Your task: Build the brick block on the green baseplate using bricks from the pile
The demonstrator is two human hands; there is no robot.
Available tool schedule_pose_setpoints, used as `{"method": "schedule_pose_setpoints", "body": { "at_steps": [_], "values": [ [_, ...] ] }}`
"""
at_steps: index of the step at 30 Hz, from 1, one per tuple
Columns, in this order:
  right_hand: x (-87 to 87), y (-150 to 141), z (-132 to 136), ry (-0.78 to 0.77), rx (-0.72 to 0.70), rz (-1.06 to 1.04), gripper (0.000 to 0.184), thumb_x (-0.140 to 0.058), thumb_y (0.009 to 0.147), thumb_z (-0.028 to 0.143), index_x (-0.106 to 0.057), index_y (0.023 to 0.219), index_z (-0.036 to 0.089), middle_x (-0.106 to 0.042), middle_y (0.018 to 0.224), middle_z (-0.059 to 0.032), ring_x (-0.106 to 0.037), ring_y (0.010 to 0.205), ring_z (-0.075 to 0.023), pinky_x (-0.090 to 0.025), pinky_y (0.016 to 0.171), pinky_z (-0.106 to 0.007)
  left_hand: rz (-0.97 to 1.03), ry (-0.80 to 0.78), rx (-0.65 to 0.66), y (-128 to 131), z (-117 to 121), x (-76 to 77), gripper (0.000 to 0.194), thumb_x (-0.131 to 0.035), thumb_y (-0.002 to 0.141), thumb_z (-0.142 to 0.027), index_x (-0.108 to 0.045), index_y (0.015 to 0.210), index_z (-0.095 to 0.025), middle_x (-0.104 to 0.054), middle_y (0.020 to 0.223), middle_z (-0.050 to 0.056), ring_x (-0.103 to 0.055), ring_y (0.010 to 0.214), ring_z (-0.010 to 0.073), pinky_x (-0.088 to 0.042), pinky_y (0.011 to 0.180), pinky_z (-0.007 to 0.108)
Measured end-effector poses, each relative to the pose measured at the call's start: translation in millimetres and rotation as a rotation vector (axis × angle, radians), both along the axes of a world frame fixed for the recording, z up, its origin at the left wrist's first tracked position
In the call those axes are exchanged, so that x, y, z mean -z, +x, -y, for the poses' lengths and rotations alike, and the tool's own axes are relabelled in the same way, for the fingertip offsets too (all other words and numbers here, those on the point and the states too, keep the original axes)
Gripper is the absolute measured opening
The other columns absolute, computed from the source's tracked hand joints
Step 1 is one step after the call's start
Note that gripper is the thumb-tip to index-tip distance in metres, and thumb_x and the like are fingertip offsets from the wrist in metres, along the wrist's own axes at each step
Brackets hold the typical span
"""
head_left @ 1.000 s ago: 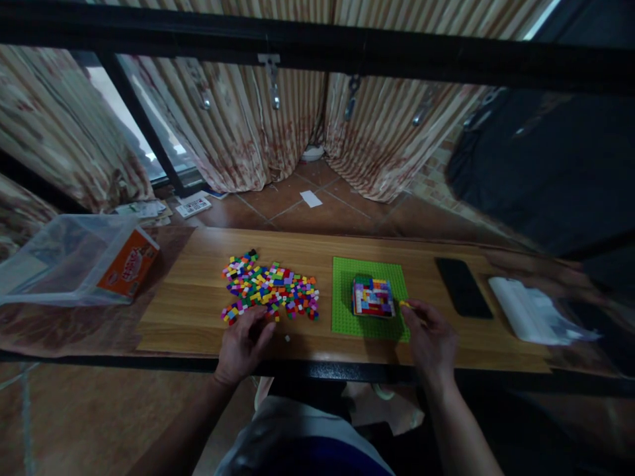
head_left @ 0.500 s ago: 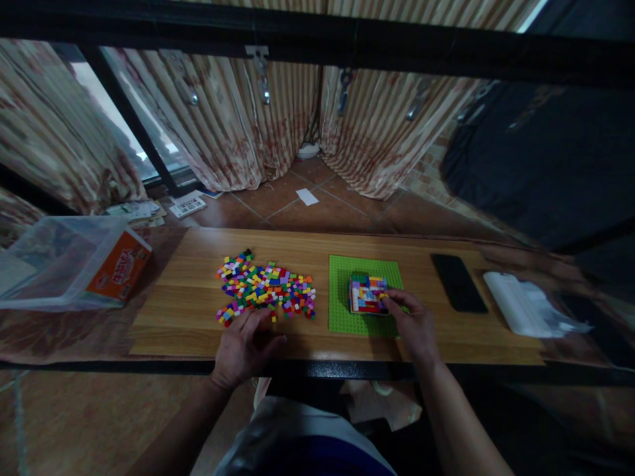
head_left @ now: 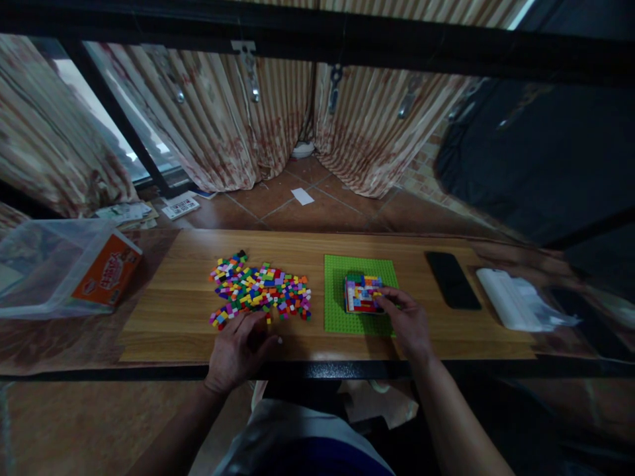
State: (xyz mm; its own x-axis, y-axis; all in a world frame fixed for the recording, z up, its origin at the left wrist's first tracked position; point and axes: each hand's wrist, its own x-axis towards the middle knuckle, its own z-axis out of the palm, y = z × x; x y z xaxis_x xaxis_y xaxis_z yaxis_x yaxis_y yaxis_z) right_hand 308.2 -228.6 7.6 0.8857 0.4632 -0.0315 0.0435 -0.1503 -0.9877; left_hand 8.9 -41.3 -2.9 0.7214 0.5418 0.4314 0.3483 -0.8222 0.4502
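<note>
On the green baseplate (head_left: 335, 316) stands a small block-shaped build of colourful toy bricks (head_left: 364, 304), with red, white and blue parts. The thumb and forefinger of my right hand (head_left: 409, 322) are pinched at the build's right edge. A small yellowish toy brick (head_left: 378, 295) shows at those fingertips; whether it is fixed to the build I cannot tell. My left hand (head_left: 238, 350) rests at the near edge of the loose brick pile (head_left: 262, 287), its fingers bent and its thumb spread apart. A tiny pale spot at the thumb's tip is too small to name.
A dark phone (head_left: 452, 280) lies right of the baseplate on the wooden board (head_left: 169, 291). Beyond it is a white item with clear plastic wrap (head_left: 516, 301). A clear plastic bin (head_left: 44, 264) with an orange label stands at the left. A dark bar (head_left: 297, 36) crosses above.
The whole view has shifted slightly, so things sit a little further left. Both hands keep nearly the same places by the pile and the build.
</note>
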Motion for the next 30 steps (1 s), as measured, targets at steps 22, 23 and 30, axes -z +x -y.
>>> {"method": "schedule_pose_setpoints", "body": {
  "at_steps": [22,23,30],
  "values": [
    [-5.6,-1.6,-12.8,0.028,0.112,-0.092,0.039,-0.081,0.059,0.042,-0.071,0.089,0.018,-0.074,0.083,-0.0044,-0.067,0.072,-0.0183,-0.054,0.072,-0.037,-0.017,0.003,-0.013,0.6,-0.1,0.6,0.036,-0.068,0.083,-0.04,-0.059,0.112,-0.021,-0.069,0.1,0.007,-0.066,0.09,0.0221,-0.057,0.079,0.036],
    [-5.5,-1.5,-14.0,0.024,0.121,-0.091,0.039,-0.081,0.059,0.042,-0.071,0.088,0.018,-0.074,0.082,-0.0044,-0.067,0.072,-0.0185,-0.055,0.072,-0.037,-0.013,0.004,-0.013,0.7,0.1,0.0,0.036,-0.068,0.083,-0.041,-0.059,0.112,-0.021,-0.069,0.1,0.007,-0.067,0.09,0.022,-0.057,0.079,0.036],
    [-3.4,-1.9,-13.9,-0.011,0.131,-0.067,0.037,-0.079,0.061,0.042,-0.071,0.087,0.017,-0.074,0.083,-0.0062,-0.068,0.075,-0.0198,-0.054,0.073,-0.037,-0.003,0.012,-0.017,-0.3,1.5,0.8,0.039,-0.07,0.081,-0.04,-0.059,0.113,-0.02,-0.069,0.102,0.008,-0.067,0.093,0.0233,-0.057,0.081,0.036]
  ]
}}
